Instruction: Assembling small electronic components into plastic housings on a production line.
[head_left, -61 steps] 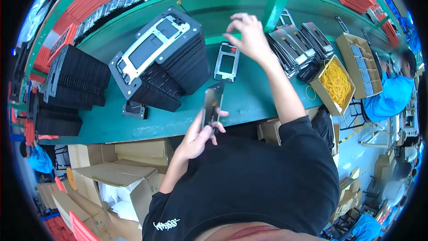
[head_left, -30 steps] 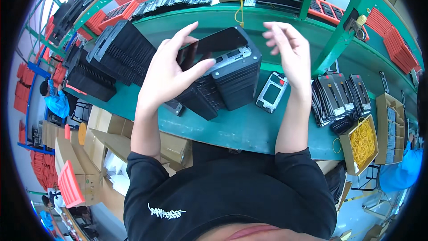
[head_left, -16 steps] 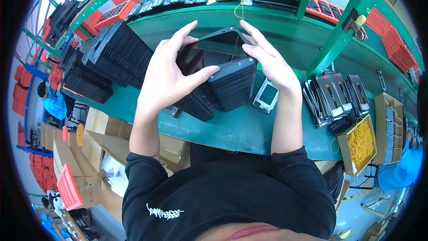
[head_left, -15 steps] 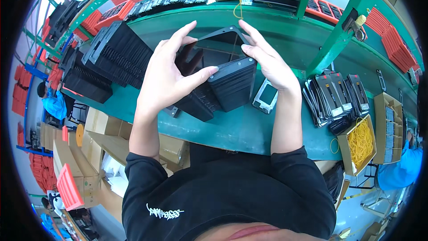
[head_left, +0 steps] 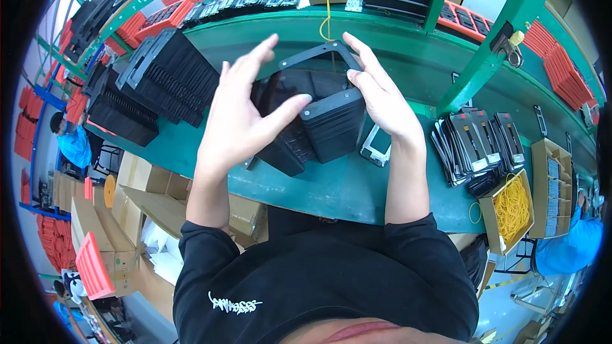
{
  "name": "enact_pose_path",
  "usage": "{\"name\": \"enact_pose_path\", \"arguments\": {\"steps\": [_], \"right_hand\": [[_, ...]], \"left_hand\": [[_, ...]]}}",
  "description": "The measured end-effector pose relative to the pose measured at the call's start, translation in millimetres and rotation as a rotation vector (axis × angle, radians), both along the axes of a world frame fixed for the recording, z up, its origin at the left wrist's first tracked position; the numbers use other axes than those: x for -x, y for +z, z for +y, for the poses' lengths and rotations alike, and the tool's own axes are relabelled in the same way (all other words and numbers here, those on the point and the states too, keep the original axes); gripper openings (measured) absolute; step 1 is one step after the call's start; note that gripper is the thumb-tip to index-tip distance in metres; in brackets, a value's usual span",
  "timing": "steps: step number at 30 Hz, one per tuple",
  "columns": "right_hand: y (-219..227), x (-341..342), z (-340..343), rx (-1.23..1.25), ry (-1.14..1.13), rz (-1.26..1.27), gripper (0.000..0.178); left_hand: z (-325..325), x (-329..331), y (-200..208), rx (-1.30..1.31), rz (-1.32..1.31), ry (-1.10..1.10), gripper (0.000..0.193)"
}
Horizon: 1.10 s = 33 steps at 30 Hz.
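Observation:
A stack of black frame-like trays (head_left: pixel 335 121) with small screws at the corners stands on the green bench in front of me. My left hand (head_left: pixel 239 111) is at its left side, fingers spread and slightly blurred, clear of the far left corner. Its thumb reaches over to the near rim. My right hand (head_left: pixel 386 99) holds the right side of the top tray, thumb over the rim and fingers along the outside. A small phone-sized part with a silver frame (head_left: pixel 376 146) lies beside the stack, partly behind my right forearm.
Taller stacks of black trays (head_left: pixel 169 76) stand to the left. On the right are flat grey panels (head_left: pixel 475 143), a box of yellow bands (head_left: pixel 512 210) and a divided carton (head_left: pixel 549 191). A green post (head_left: pixel 488 51) rises at the right; a yellow cord (head_left: pixel 327 0) hangs ahead.
My left fingers have come away from the far left corner of the top tray, leaving that corner uncovered. My right hand keeps nearly the same place. The whole view has shifted slightly.

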State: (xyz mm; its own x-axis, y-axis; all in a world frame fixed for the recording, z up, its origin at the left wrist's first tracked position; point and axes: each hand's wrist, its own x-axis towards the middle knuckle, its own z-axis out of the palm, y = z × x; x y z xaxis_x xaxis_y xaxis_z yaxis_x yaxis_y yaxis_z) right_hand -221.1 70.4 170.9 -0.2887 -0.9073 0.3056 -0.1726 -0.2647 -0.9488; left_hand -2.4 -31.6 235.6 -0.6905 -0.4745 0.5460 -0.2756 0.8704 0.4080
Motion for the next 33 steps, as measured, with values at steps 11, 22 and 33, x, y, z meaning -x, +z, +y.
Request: {"name": "enact_pose_path", "arguments": {"steps": [11, 22, 33], "right_hand": [[2.4, 0.5, 0.2, -0.051, -0.101, -0.019, 0.065], [-59.8, 26.4, -67.2, 0.162, -0.160, -0.365, 0.045], [26.1, -40.7, 39.2, 0.584, -0.222, -0.132, 0.010]], "left_hand": [[-15.9, -60.2, -26.1, -0.339, 0.005, 0.019, 0.052], [-16.1, -14.9, -84.6, -0.603, 0.697, -0.186, 0.047], [-20.5, -21.6, -82.7, -0.481, 0.551, -0.136, 0.060]]}}
